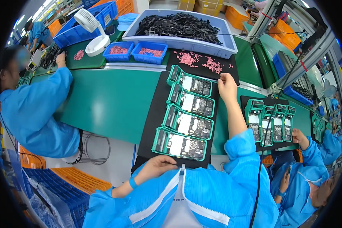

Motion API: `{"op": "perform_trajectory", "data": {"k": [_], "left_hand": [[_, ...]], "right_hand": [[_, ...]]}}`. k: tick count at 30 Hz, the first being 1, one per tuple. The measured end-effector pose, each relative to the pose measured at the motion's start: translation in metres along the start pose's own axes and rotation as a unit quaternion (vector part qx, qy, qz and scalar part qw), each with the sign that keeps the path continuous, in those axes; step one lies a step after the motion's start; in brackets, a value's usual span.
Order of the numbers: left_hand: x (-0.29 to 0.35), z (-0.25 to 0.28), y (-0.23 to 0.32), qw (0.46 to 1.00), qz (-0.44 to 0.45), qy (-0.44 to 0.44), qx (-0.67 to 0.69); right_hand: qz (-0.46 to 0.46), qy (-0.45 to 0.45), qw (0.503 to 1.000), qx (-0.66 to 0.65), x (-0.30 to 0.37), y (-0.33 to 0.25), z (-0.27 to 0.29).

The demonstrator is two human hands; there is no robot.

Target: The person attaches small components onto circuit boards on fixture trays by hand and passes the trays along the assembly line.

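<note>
Several green fixtures, each holding a dark circuit board with a white patch, stand in a column on a black mat (152, 117) in front of me. My right hand (228, 87) is beside the upper right corner of the farthest fixture (195, 84), its fingertips pinched together; what they hold, if anything, is too small to make out. Just below the nearest fixture (180, 144), at the mat's front edge, my left hand (159, 166) rests with fingers loosely bent and thumb apart, holding nothing visible. Small pink pieces (189, 59) lie in loose piles on a dark sheet beyond the fixtures.
Two blue trays (150, 60) of pink pieces and a white fan (97, 45) stand at the back. Behind them a large bin (231, 41) holds black parts. Co-workers in blue sit on both sides; the right one's hand (300, 137) is near similar fixtures (278, 127).
</note>
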State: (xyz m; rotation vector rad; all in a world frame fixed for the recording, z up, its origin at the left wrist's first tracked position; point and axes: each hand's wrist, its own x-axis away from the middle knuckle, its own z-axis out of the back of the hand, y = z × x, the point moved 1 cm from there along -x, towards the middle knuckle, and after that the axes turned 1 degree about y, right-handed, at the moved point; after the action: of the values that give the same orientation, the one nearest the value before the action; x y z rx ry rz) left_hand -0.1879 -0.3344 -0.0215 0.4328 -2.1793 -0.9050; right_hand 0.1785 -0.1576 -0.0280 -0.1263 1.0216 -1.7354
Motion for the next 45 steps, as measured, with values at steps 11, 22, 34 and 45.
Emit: {"op": "perform_trajectory", "data": {"k": [11,22,34,45], "left_hand": [[0.025,0.042,0.095,0.864,0.01,-0.286,-0.415],[-0.069,-0.055,0.299,0.672,-0.298,-0.175,-0.655],[-0.353,-0.036,0.238,0.573,-0.311,-0.044,-0.757],[-0.362,-0.041,0.238,0.56,-0.29,-0.057,-0.774]], "right_hand": [[-0.019,-0.013,0.984,0.178,-0.043,0.004,-0.05],[0.078,-0.028,0.992,0.1,-0.032,0.015,-0.03],[0.068,-0.072,0.989,0.114,-0.034,0.014,-0.02],[0.086,-0.084,0.985,0.127,-0.037,0.018,-0.017]]}}
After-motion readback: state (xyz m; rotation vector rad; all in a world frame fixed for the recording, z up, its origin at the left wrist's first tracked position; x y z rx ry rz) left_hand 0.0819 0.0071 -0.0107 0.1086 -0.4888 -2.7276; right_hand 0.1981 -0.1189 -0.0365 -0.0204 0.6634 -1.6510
